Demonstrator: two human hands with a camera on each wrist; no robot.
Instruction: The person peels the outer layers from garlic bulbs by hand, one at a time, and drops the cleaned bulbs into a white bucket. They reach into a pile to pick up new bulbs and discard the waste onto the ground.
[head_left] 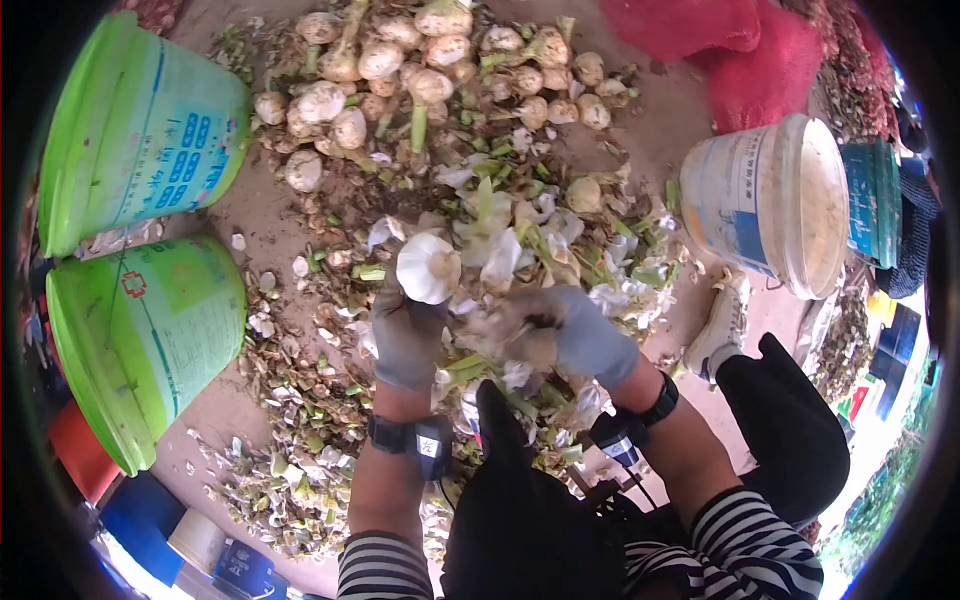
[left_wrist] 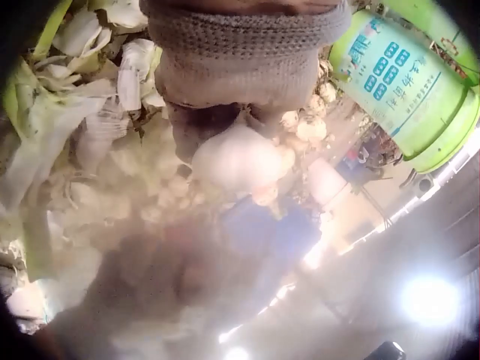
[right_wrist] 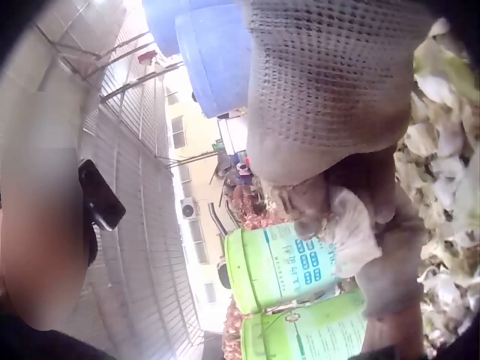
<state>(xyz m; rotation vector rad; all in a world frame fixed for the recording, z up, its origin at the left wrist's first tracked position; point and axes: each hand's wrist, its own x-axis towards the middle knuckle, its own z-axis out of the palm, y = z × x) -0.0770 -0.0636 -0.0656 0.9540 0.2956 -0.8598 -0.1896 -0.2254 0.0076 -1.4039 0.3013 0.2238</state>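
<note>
In the head view, my gloved left hand [head_left: 408, 335] grips a white garlic bulb [head_left: 430, 268] at its fingertips. The left wrist view shows the same bulb [left_wrist: 241, 159] under the curled fingers of that grey glove. Close on its right is my gloved right hand [head_left: 575, 330], its fingers blurred by motion. From the right wrist, the right hand [right_wrist: 330, 97] has curled fingers that pinch a white, papery piece of garlic skin [right_wrist: 352, 236], with the left hand [right_wrist: 394, 262] just below. Loose peelings [head_left: 500, 255] lie all around both hands.
Unpeeled garlic bulbs [head_left: 400, 60] with stalks lie heaped at the far side. Two green buckets [head_left: 150, 340] stand on the left. A white bucket [head_left: 735, 195] stands on the right, near a red mesh sack [head_left: 770, 70]. Skins and stalk scraps [head_left: 310, 470] cover the ground.
</note>
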